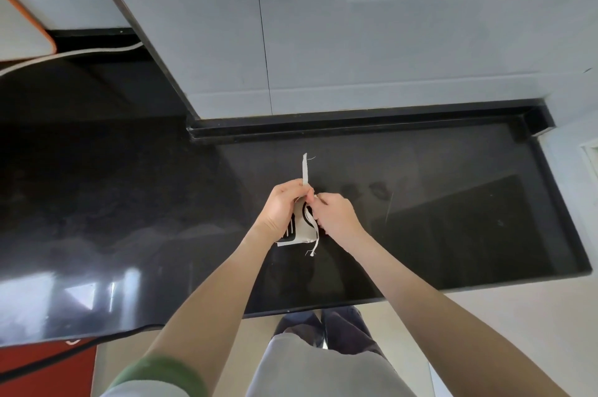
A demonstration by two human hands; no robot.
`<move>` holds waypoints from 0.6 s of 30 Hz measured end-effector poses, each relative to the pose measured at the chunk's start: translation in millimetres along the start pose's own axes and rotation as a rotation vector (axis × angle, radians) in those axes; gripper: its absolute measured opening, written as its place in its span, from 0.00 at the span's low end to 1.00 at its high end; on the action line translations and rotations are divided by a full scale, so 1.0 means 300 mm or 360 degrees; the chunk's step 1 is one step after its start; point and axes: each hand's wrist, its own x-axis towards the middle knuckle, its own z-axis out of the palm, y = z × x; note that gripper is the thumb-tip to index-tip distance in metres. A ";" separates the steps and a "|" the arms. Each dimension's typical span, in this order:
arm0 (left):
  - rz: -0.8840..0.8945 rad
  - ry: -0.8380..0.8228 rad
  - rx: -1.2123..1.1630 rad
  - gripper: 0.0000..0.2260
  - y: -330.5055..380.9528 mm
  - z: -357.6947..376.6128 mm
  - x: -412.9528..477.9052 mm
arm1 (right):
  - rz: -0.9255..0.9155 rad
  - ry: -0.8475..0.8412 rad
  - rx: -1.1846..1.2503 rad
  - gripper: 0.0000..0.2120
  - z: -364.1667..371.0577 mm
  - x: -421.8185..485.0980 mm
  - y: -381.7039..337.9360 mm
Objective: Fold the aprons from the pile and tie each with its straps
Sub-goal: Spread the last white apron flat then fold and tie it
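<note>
Green-cuffed sleeve is lying nearest; left hand is gripping the small folded beige black-printed apron mid-scene over the glossy black counter; right hand is pinching its pale fabric strap; slackening is risking the bundle unrolling.

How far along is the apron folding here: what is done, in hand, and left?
Done: the apron is folded into a small bundle. In hand: the left hand grips the bundle, the right hand pinches a strap beside it; one end stands up, another hangs loose. Left: finishing the knot. No pile shows.
</note>
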 end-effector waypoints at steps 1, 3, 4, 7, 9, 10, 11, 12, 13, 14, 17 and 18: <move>0.0006 -0.0012 -0.0004 0.12 -0.004 0.000 0.001 | 0.0161 -0.0018 0.0237 0.19 -0.003 0.000 -0.007; 0.0022 -0.0019 0.0040 0.11 -0.011 -0.005 0.005 | 0.0428 -0.0094 0.0728 0.10 -0.013 -0.007 -0.025; 0.0031 -0.0029 0.0068 0.11 -0.015 -0.007 0.010 | 0.0482 -0.0132 0.0932 0.06 -0.018 -0.012 -0.032; -0.0001 -0.0045 0.0089 0.15 -0.025 -0.013 0.023 | 0.0420 -0.0211 0.1268 0.06 -0.030 -0.016 -0.041; -0.0028 -0.0051 0.0087 0.17 -0.015 -0.009 0.015 | 0.0413 -0.0241 0.1171 0.10 -0.030 -0.012 -0.044; -0.0031 -0.0054 0.0094 0.19 -0.012 -0.007 0.011 | 0.0425 -0.0243 0.1096 0.12 -0.032 -0.011 -0.045; -0.0030 -0.0053 0.0103 0.20 -0.010 -0.006 0.010 | 0.0418 -0.0247 0.1043 0.13 -0.033 -0.007 -0.043; -0.0032 -0.0048 0.0105 0.21 -0.007 -0.005 0.009 | 0.0390 -0.0256 0.1019 0.14 -0.035 -0.004 -0.038; -0.0032 -0.0039 0.0107 0.22 -0.005 -0.005 0.008 | 0.0344 -0.0275 0.1002 0.14 -0.038 -0.001 -0.031; -0.0033 -0.0026 0.0108 0.23 -0.004 -0.004 0.008 | 0.0288 -0.0299 0.0978 0.12 -0.044 -0.002 -0.025; -0.0024 -0.0036 -0.0002 0.17 -0.005 -0.008 0.010 | 0.0086 -0.0367 0.0757 0.10 -0.064 -0.012 -0.004; -0.0011 -0.0053 -0.0049 0.14 -0.004 -0.008 0.010 | 0.0025 -0.0387 0.0630 0.13 -0.069 -0.018 -0.006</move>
